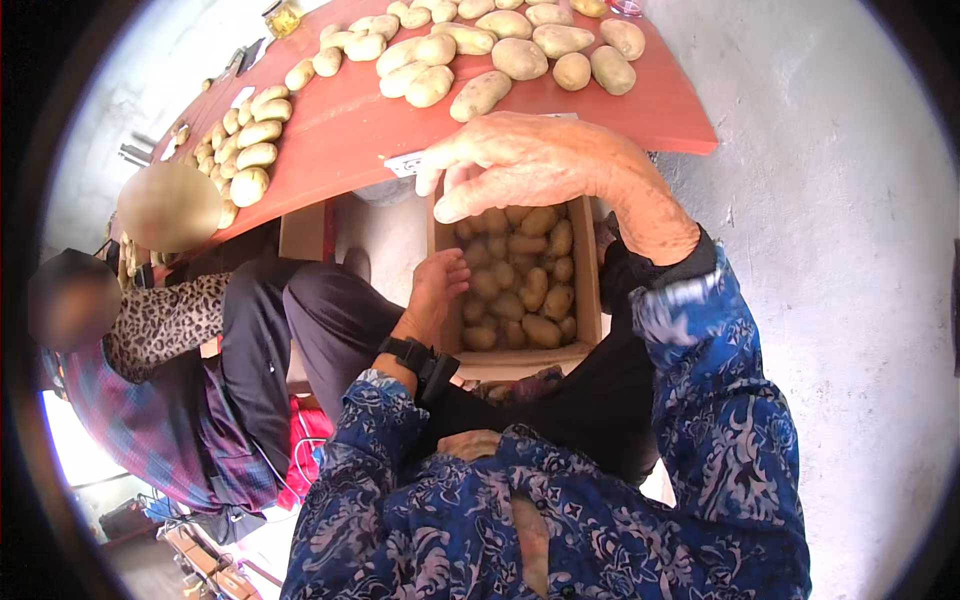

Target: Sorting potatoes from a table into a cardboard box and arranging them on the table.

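Observation:
Beyond the near edge of the red table point(337, 150), many potatoes point(519, 59) lie spread on its top. My right hand point(517, 161) is raised at that edge with bent fingers, thumb apart from them, and no object shows in it. Just left of its fingertips, a small white printed card point(405, 163) sits at the edge. Below, between my knees, stands a cardboard box point(590, 277) holding many potatoes point(534, 289). My left hand point(439, 283) is over the box's left side, fingers slightly curled, holding nothing that I can see. A black device is strapped to my left wrist.
At the left sits another person point(165, 397), whose knees reach close to my left arm. More potatoes point(251, 186) lie on the table's left part. A glass jar point(281, 19) stands at the far left edge. The pale wall point(840, 225) bounds the right side.

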Tool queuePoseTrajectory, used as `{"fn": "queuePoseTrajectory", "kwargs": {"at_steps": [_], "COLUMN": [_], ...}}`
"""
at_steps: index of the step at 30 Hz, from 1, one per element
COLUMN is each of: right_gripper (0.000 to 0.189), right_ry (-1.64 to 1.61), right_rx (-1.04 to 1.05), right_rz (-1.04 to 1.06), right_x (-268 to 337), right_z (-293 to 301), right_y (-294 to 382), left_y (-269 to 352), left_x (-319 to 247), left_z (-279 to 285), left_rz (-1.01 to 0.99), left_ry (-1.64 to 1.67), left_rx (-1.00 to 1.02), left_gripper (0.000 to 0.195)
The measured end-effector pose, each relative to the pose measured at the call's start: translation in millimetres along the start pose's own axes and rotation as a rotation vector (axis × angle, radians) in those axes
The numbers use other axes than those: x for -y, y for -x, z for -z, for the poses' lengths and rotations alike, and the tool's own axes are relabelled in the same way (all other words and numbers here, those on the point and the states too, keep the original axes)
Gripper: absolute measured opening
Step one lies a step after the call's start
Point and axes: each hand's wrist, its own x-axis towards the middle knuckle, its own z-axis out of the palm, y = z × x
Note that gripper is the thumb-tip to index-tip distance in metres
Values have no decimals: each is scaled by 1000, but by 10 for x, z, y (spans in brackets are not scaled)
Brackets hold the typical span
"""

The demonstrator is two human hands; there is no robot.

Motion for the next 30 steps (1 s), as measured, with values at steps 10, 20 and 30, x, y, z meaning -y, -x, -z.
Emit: {"fn": "queuePoseTrajectory", "kwargs": {"at_steps": [10,20,30], "right_gripper": [33,37,30], "right_ry": [-260,-88,-57], "right_rx": [-64,-114,-150], "right_rz": [32,-51,19], "right_x": [-177,-218,-339], "right_z": [120,204,154], "right_y": [-60,-66,-33], "left_y": [-718,-1661,-1934], "left_x": [249,553,269], "left_z": [-127,-768,-892], "left_rz": [-12,-526,-434], "left_ry": [-106,-742,-555], "left_rx": [112,161,268], "left_gripper": [25,40,41]}}
